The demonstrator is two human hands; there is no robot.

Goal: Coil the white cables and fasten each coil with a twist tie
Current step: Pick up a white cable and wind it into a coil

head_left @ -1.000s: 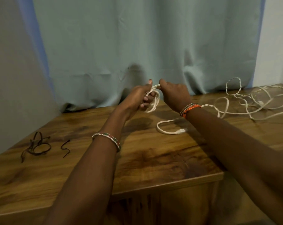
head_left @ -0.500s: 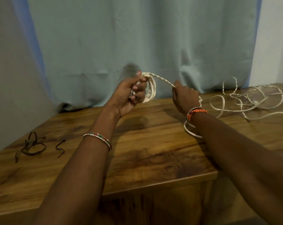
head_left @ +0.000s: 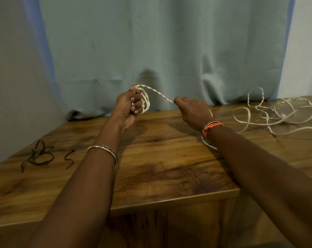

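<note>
Item, coil in progress: white cable [head_left: 157,93], twisted pair, several loops gathered in the left hand [head_left: 127,106], whose fingers curl round the bundle, thumb on top; hand raised above the surface [head_left: 160,158], palm turned inward, forearm sloping up from the lower left. Change noted: a second ago both hands met at the loops; the right hand [head_left: 191,110] has since drawn away to the right, and a taut span of cable now runs from the coil down to its pinching fingertips. Judged meaning: a fresh length is being paid out for the next wrap, so coiling is mid-way, tying not yet begun. Right hand: knuckles up, low over the surface, wrist with orange bracelet [head_left: 212,127]; a slack loop of the same cable shows below that wrist. Remaining stock: loose tangle of white cable [head_left: 276,115] lying on the surface at far right, uncoiled. Fasteners: dark twist ties [head_left: 39,156] in a small heap at far left, one single tie [head_left: 69,159] just beside, all untouched, well apart from both hands
</note>
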